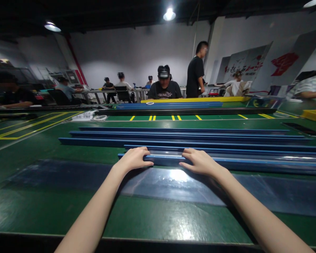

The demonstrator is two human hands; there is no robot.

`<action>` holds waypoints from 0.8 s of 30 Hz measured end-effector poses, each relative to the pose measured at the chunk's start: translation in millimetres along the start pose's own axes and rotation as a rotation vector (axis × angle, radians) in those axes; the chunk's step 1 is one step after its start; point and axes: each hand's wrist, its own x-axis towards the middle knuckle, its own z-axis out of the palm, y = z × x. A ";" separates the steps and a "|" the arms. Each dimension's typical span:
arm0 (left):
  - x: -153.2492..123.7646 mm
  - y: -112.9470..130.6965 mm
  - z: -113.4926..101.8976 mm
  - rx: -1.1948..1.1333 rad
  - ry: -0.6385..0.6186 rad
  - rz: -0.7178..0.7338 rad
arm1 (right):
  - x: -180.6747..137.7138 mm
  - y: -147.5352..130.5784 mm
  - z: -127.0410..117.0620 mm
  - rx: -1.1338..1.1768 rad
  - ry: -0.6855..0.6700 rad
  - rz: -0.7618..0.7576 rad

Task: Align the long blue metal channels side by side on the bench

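Blue rail (pixel 165 161), just one, is pinched by both left hand (pixel 135 159) and right hand (pixel 200 161).

Behind the lit middle lamp (pixel 169 14) stands a pale wall (pixel 137 49); to the lamp's right, a pillar (pixel 217 44); to its left, a red strip (pixel 74 56) (slanting).
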 end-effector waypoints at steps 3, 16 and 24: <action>0.6 -0.1 0.8 0.014 -0.005 -0.009 | 0.2 -0.2 2.1 -0.012 0.013 -0.006; 2.0 -3.6 2.6 0.038 -0.007 -0.018 | 0.5 -0.8 4.9 -0.072 0.040 -0.001; 2.9 -4.8 5.5 0.066 0.012 -0.022 | 0.1 -0.1 6.7 -0.085 0.047 -0.001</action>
